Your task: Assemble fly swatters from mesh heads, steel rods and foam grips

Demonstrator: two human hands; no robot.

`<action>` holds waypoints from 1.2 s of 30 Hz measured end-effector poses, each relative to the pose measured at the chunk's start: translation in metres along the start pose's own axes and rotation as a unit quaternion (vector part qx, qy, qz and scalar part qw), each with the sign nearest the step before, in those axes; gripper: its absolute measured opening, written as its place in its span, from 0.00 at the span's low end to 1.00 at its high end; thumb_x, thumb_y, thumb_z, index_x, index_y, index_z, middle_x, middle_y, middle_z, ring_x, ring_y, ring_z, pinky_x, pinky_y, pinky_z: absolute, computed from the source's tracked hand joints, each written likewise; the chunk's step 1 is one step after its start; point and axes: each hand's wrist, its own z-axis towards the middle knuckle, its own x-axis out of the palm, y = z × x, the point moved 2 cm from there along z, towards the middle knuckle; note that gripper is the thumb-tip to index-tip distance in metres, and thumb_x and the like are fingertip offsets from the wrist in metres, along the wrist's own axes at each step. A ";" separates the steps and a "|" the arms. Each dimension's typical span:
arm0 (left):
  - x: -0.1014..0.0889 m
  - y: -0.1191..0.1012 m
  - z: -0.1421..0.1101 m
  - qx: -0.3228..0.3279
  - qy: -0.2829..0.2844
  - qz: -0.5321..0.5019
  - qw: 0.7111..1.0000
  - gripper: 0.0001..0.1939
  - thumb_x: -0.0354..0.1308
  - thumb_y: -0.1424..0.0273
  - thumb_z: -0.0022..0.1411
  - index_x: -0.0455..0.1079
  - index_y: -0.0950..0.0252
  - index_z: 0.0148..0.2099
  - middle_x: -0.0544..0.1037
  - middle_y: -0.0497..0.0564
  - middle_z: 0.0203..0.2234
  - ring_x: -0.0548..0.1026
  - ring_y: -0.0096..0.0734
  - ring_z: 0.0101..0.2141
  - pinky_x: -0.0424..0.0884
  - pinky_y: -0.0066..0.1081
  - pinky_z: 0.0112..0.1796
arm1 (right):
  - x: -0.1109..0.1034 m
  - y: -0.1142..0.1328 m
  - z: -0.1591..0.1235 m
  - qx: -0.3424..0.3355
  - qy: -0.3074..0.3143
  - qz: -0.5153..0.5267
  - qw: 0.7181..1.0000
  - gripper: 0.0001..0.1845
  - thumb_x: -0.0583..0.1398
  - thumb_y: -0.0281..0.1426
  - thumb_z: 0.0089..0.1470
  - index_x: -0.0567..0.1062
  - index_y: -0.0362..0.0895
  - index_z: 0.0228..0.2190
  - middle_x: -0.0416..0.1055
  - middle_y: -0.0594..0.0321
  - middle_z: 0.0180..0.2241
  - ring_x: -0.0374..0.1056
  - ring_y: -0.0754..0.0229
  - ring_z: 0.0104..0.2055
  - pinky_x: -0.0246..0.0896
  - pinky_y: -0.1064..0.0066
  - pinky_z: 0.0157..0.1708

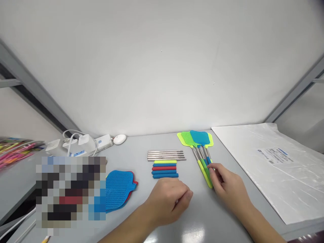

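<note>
My left hand point(170, 199) is curled into a loose fist over the grey table, just below a row of loose handle grips point(165, 168) in yellow, blue and red. Nothing shows in its fingers. Thumb and forefinger of my right hand point(226, 185) close at the handle of a blue fly swatter point(201, 137). This swatter overlaps green and yellow fly swatters point(187, 137), whose handles fan out beside my hand. Several metal rods point(165, 155) lie side by side behind the loose grips. Left of my left hand, a blue swatter head point(118, 189) covers a red one.
A white plastic-wrapped package point(268, 168) with a label covers the table's right side. White chargers and cables point(83, 143) crowd a power strip at the back left, beside a white oval device point(119, 139). Pixelation hides things at the left. A white wall stands behind.
</note>
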 end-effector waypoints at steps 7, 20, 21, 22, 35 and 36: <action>0.003 -0.007 0.000 0.017 0.030 0.176 0.984 0.15 0.48 0.68 0.66 0.66 0.63 0.26 0.72 0.50 0.18 0.69 0.31 0.22 0.55 0.32 0.25 | 0.008 0.047 0.047 -0.156 0.106 -0.045 0.981 0.14 0.49 0.33 0.63 0.74 0.47 0.40 0.77 0.62 0.32 0.70 0.60 0.29 0.54 0.70 0.28; -0.009 0.009 -0.006 -0.173 0.159 0.283 0.930 0.11 0.60 0.82 0.48 0.70 0.67 0.36 0.77 0.54 0.26 0.76 0.42 0.24 0.61 0.33 0.19 | 0.070 0.082 0.150 -0.218 0.266 0.005 0.939 0.13 0.56 0.37 0.58 0.80 0.48 0.31 0.76 0.62 0.27 0.68 0.61 0.27 0.53 0.71 0.25; -0.009 0.009 -0.007 -0.177 0.163 0.276 0.931 0.11 0.60 0.82 0.47 0.70 0.67 0.36 0.76 0.53 0.25 0.76 0.41 0.24 0.61 0.33 0.19 | 0.073 0.079 0.151 -0.220 0.270 0.005 0.937 0.13 0.56 0.37 0.58 0.80 0.48 0.32 0.76 0.61 0.28 0.68 0.60 0.27 0.54 0.71 0.25; -0.008 0.010 -0.008 -0.177 0.167 0.272 0.931 0.12 0.61 0.82 0.46 0.69 0.67 0.35 0.76 0.53 0.25 0.76 0.41 0.24 0.61 0.33 0.18 | 0.075 0.076 0.151 -0.223 0.272 0.003 0.936 0.14 0.55 0.37 0.58 0.80 0.48 0.32 0.76 0.61 0.28 0.68 0.60 0.27 0.54 0.71 0.25; -0.009 0.017 -0.006 -0.225 0.162 0.279 0.919 0.09 0.59 0.76 0.57 0.69 0.66 0.42 0.78 0.53 0.31 0.78 0.41 0.30 0.66 0.32 0.21 | 0.057 0.071 0.148 -0.270 0.128 -0.036 0.954 0.13 0.48 0.37 0.63 0.68 0.45 0.34 0.71 0.54 0.36 0.67 0.52 0.37 0.59 0.63 0.35; -0.009 0.017 -0.005 -0.227 0.162 0.278 0.919 0.09 0.59 0.77 0.57 0.69 0.66 0.41 0.78 0.53 0.31 0.78 0.42 0.30 0.66 0.32 0.22 | 0.049 0.067 0.144 -0.249 0.112 -0.034 0.961 0.14 0.46 0.38 0.64 0.67 0.45 0.35 0.71 0.56 0.34 0.68 0.53 0.34 0.59 0.64 0.32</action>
